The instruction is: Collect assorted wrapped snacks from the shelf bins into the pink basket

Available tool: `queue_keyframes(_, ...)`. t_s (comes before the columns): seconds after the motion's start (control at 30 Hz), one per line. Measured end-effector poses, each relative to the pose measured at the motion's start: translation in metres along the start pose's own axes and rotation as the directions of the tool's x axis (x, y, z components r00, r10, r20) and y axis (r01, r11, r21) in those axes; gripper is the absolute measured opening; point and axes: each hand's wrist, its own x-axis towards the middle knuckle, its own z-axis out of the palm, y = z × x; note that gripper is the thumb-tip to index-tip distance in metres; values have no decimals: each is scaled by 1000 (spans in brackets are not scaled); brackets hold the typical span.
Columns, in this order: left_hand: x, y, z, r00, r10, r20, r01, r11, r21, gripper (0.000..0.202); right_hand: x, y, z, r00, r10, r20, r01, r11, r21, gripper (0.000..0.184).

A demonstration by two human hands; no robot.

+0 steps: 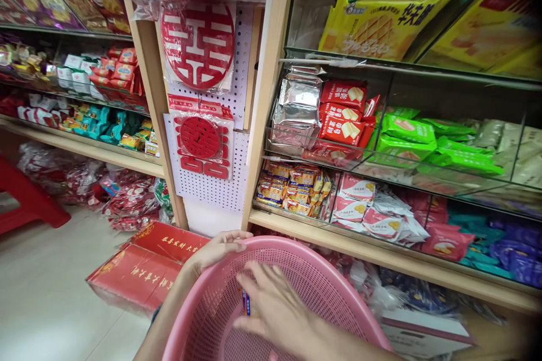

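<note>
Pink basket (pixel 339 293) rim gripped by left hand (pixel 217 251); right hand (pixel 275 307), open, touches small packet (pixel 245 301).

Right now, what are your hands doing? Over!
Left hand gripping pink basket rim. Right hand open inside it, by a small packet. Snack shelves close ahead.

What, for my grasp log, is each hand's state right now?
Left hand: closed on the rim of the round pink perforated plastic basket.
Right hand: open, fingers spread inside it, over a small blue-and-orange packet.
</note>
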Motion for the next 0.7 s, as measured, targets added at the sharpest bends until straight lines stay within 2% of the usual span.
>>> queue_keyframes(0.1, 0, 1, 0, 998, 55, 16, -56, 998, 30, 42, 17, 15, -42, 972, -26, -233, 20, 999, -26, 28)
queue_keyframes(0.2, -2, 3, 2, 1000, 21, -6, -21, 999, 28, 41, 39, 44, -74, 884, 10, -467, -65, 993, -102, 24)
queue_keyframes(0.27, -4, 3, 3, 1000, -22, -21, 22, 1000, 1, 42, 51, 65, -83, 839, 62, -540, -171, 973, -155, 26)
queue_keyframes(0.37, -4, 2, 3, 999, -36, -31, 35, 999, -7, 44, 64, 86, -85, 825, 141, -547, -311, 922, -231, 31)
queue_keyframes(0.43, -3, 1, 2, 999, -27, -42, 27, 1000, 9, 45, 70, 93, -82, 831, 172, -529, -350, 901, -257, 34)
queue_keyframes(0.7, 1, -3, -2, 999, -11, -38, 10, 1000, -10, 48, 85, 99, -76, 851, 170, -496, -345, 894, -285, 31)
